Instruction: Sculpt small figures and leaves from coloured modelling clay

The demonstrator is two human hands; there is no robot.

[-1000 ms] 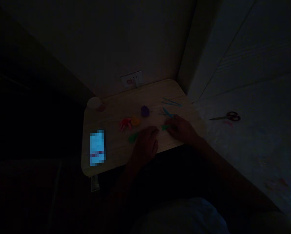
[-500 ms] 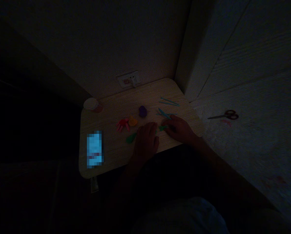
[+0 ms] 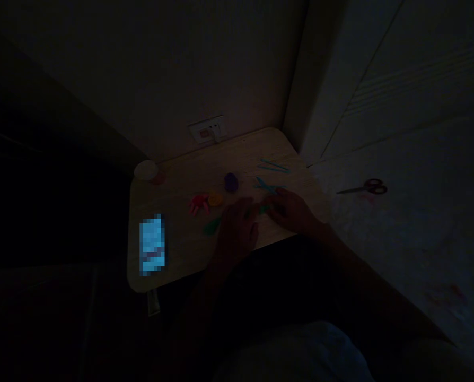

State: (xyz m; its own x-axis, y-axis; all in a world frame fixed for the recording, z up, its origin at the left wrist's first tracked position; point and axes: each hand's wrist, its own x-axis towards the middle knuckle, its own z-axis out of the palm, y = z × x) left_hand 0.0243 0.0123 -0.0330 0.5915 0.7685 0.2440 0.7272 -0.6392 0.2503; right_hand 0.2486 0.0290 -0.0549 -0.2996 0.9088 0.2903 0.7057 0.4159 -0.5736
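In the dim head view, my right hand point(image 3: 288, 210) rests at the table's right side, its fingertips closed on a small green piece of modelling clay point(image 3: 264, 209). My left hand point(image 3: 237, 227) lies low over the table just left of that piece, fingers stretched forward and thumb apart; what is under the palm is hidden. A larger green lump point(image 3: 212, 226) shows at its left edge. Beyond the hands sit a purple lump point(image 3: 231, 182), an orange coiled piece point(image 3: 215, 199) and a red-pink piece with finger-like strips point(image 3: 199, 203). A blue stick-like tool point(image 3: 265, 184) touches or nearly touches my right fingers.
Thin blue sticks point(image 3: 274, 166) lie at the table's back right. A pale tub point(image 3: 146, 171) stands at the back left, with a glowing phone point(image 3: 152, 245) at the front left. Scissors point(image 3: 364, 189) lie right of the table. A wall socket point(image 3: 207, 130) is behind.
My left fingers have shifted slightly toward the right hand and look blurred. My right hand stays at the green clay. The picture is darker, and the view has moved slightly.
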